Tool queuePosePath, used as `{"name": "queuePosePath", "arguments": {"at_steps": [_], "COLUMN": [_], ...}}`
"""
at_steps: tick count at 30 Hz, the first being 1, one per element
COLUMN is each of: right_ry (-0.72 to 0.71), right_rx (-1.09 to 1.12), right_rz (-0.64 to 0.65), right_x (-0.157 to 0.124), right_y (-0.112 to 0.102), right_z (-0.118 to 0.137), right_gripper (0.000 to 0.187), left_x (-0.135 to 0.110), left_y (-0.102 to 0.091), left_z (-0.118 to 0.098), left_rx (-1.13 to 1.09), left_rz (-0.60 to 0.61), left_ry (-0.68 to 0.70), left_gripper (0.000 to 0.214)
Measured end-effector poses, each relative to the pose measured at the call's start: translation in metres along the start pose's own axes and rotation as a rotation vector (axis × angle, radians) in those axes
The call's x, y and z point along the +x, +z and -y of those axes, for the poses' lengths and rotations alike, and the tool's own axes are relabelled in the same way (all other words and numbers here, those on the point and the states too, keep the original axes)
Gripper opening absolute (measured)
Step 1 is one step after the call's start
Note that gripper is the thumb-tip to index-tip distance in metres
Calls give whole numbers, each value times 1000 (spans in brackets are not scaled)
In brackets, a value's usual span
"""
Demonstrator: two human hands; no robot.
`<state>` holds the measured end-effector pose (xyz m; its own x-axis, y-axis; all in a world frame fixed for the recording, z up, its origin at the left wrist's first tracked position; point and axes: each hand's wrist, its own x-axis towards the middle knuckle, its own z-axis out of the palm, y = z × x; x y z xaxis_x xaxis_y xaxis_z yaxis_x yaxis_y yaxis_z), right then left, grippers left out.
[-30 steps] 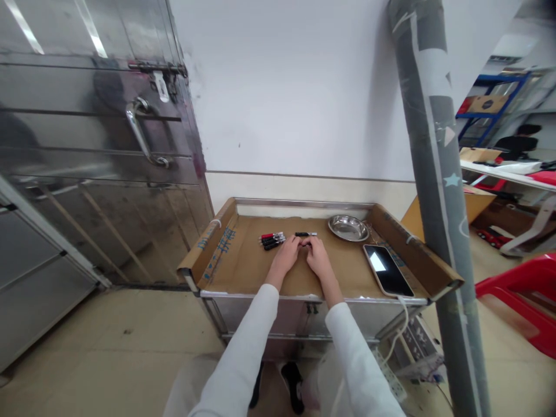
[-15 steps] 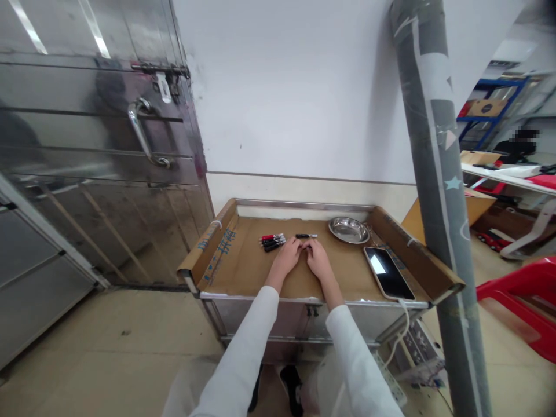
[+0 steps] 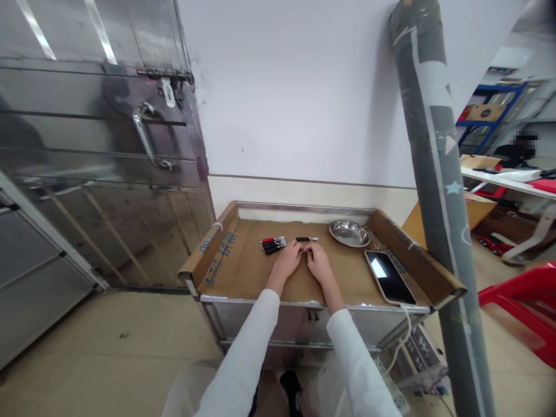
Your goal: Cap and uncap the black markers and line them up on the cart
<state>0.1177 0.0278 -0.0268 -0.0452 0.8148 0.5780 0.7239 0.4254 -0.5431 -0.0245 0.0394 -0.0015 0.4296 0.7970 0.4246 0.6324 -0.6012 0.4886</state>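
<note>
Both hands rest close together on the cardboard-lined cart top (image 3: 247, 269). My left hand (image 3: 287, 259) and my right hand (image 3: 317, 262) have their fingertips pinched together over a small dark thing between them; I cannot make out what it is. A bundle of several red and black markers (image 3: 272, 244) lies just beyond my left hand. One single black marker (image 3: 306, 238) lies apart, just beyond the fingertips.
A steel bowl (image 3: 350, 233) stands at the back right of the cart. A phone (image 3: 388, 276) with a cable lies on the right side. A grey rolled mat (image 3: 438, 174) leans at the right. A steel door (image 3: 95, 145) stands to the left.
The hands have stayed in the same place on the cart; only the camera has shifted slightly.
</note>
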Motion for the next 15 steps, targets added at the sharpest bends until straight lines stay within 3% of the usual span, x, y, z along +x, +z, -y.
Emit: {"name": "queuePosePath", "arguments": {"at_steps": [15], "right_ry": [19], "right_rx": [-34], "right_rz": [25], "right_x": [0], "right_y": [0], "right_z": [0], "right_gripper": [21], "left_x": [2], "left_y": [2], "left_z": [2], "left_rx": [57], "left_rz": [7], "left_ry": [-14], "left_gripper": [16]}}
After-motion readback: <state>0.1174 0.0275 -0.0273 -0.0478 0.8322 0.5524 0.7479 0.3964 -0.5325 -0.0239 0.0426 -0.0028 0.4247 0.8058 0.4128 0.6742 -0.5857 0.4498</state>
